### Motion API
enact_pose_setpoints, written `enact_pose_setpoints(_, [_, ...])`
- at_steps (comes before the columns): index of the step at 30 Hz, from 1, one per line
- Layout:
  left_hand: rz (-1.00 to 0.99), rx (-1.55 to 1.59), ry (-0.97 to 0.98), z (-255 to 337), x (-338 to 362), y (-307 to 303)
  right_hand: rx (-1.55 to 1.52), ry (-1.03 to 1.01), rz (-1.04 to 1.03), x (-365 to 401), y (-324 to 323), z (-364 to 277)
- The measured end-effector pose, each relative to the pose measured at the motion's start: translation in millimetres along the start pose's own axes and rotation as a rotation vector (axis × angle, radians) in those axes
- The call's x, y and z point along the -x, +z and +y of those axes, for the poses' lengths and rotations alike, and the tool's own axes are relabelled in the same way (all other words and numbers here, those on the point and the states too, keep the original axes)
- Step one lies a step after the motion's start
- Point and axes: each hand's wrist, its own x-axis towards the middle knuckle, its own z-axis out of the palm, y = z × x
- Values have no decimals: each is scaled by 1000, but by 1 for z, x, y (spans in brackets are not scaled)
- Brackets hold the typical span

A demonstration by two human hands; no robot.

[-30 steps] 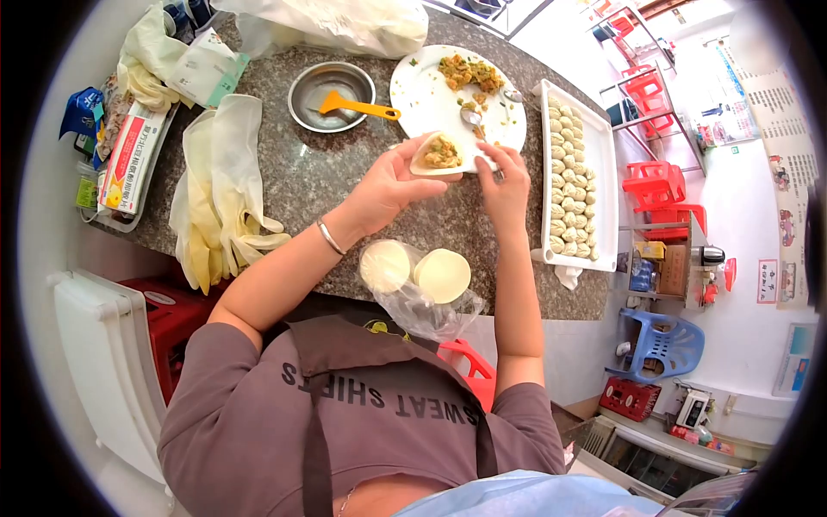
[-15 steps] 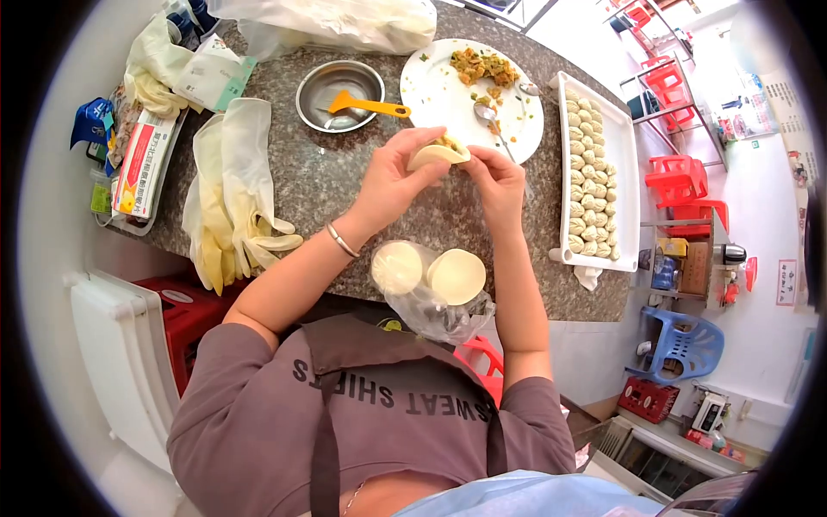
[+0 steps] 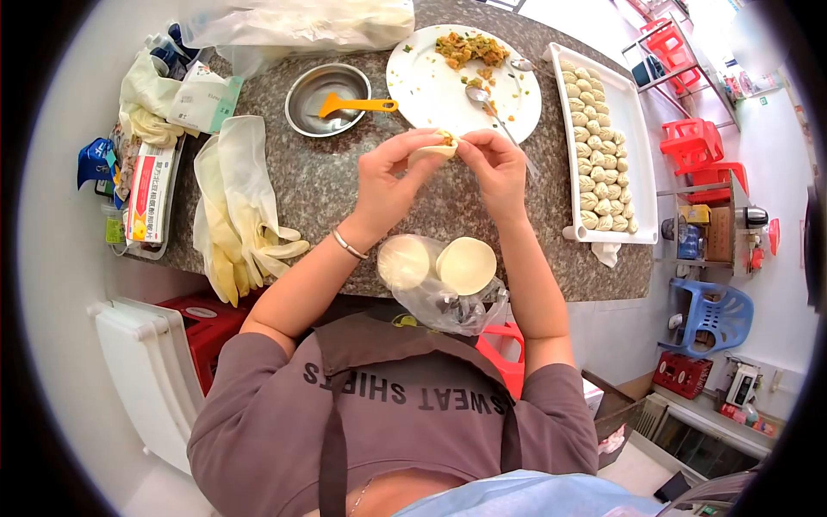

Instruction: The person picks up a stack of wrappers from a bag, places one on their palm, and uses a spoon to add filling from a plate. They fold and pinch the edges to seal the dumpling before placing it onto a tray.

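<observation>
Between my hands is a dumpling [image 3: 433,151], its round wrapper folded up around some filling that shows at the top. My left hand [image 3: 388,177] cups it from the left, thumb in front and fingers behind. The fingertips of my right hand [image 3: 493,168] pinch its right edge. Just beyond, a white plate [image 3: 422,95] carries a heap of chopped filling [image 3: 472,50] and a metal spoon [image 3: 489,105]. Nearer to me, two stacks of round wrappers [image 3: 466,265] sit on a clear plastic bag [image 3: 465,319].
A white tray [image 3: 642,185] with rows of pleated dumplings [image 3: 603,159] stands at the right. Left of the plate is a metal bowl [image 3: 301,108] with an orange-handled tool [image 3: 362,105]. Pale gloves [image 3: 237,202] hang over the table's near-left edge, beside boxes [image 3: 148,194].
The dumpling's wrapper is more closed at its right side, and my right fingertips have come nearer to my left hand. The whole view has shifted slightly.
</observation>
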Motion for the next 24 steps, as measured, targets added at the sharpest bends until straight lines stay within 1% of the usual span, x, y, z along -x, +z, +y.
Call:
enact_pose_setpoints(1, [29,43,-9,-2,0,0,-3,-1,4,0,1,-1])
enact_pose_setpoints(3, [43,6,-12,-4,-1,-2,174,-133,6,-2,3,-2])
enact_pose_setpoints(5, [58,-31,-15,-5,-1,-3,227,-161,0,-2,2,-1])
enact_pose_setpoints(7, [58,15,-10,-5,-2,-1,279,-188,0,-1,1,1])
enact_pose_setpoints(9, [41,3,-4,-2,-2,0,236,-105,43,0,-1,4])
enact_pose_setpoints(10, [31,-9,3,-1,-2,0,235,-103,49,0,-4,3])
enact_pose_setpoints(12, [-2,10,10,-2,-1,-1,245,99,11,-1,-9,-3])
enact_pose_setpoints(13, [-32,31,19,-3,-1,-2,243,101,15,-2,-8,-5])
enact_pose_setpoints(15, [-51,27,19,-1,-2,-1,26,106,-55,-3,-9,-9])
enact_pose_setpoints(16, [-66,22,23,0,-2,0,26,107,-50,-3,-9,-9])
enact_pose_setpoints(18, [-62,28,5,0,-1,1,212,-2,-53,-2,-10,-7])
enact_pose_setpoints(19, [-53,31,-11,1,-1,1,211,-1,-51,-2,-9,-5])
enact_pose_setpoints(20, [-55,29,-12,1,-1,0,280,-55,-22,-2,-6,-3])
enact_pose_setpoints(21, [-14,-10,-106,1,-1,-1,350,-108,7,-1,-3,-3])
enact_pose_setpoints(22, [28,-49,-199,1,-1,-2,349,-106,8,-1,-2,-5])
enact_pose_setpoints(24, [26,-23,-200,-3,-3,-5,459,-193,-24,0,1,-12])
